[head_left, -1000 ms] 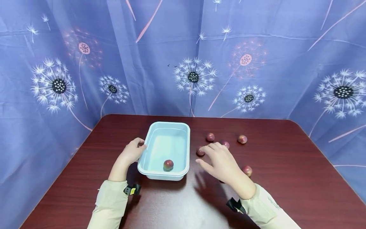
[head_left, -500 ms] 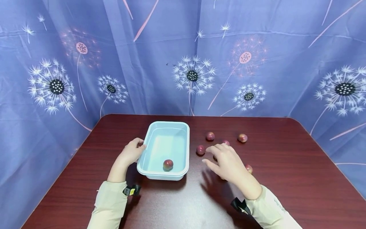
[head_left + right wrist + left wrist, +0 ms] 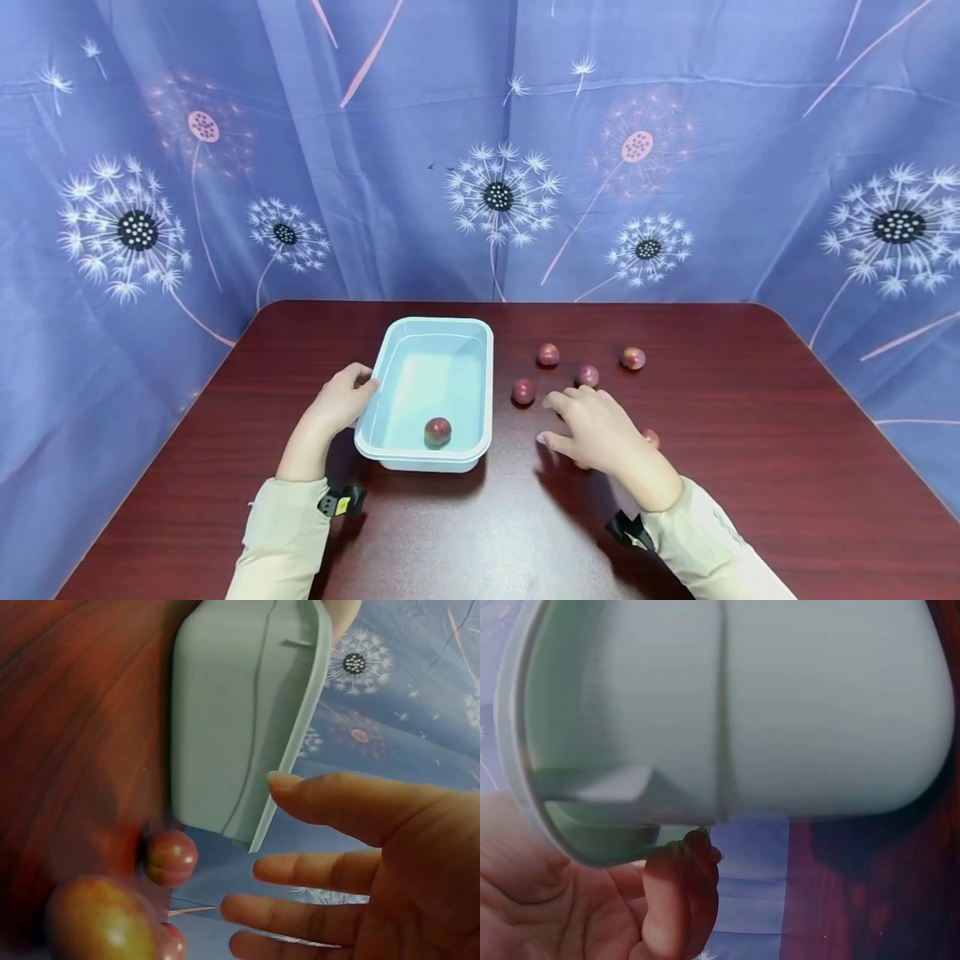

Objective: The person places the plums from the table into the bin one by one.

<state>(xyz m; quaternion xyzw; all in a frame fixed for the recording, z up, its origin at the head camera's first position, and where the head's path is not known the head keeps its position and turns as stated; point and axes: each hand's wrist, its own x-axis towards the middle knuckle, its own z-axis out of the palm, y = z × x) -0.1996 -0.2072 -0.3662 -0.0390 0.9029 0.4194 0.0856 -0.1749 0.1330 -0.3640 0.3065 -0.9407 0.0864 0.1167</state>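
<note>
In the head view my left hand [image 3: 339,407] grips the left rim of a light blue plastic basin [image 3: 431,367]. The left wrist view has its fingers [image 3: 676,889] curled under the basin's rim [image 3: 517,727]. One red-and-yellow plum [image 3: 437,431] lies inside, near the basin's front wall. My right hand [image 3: 600,429] hovers over the table to the right of the basin, fingers spread and nothing held. Just left of its fingertips sits a dark red plum [image 3: 523,392]. In the right wrist view a yellowish plum [image 3: 103,922] lies below the outstretched fingers.
Other plums are scattered on the dark red table [image 3: 420,533]: one [image 3: 548,354] behind the nearest plum, one [image 3: 587,376] beyond the right hand, one [image 3: 633,358] farther right. Another [image 3: 651,437] is partly covered by the right wrist. A blue dandelion-print curtain [image 3: 405,167] hangs behind.
My right hand has drawn back to the right, away from the plum nearest the basin, which is now fully visible. The left hand keeps its grip on the rim. The head view has shifted slightly.
</note>
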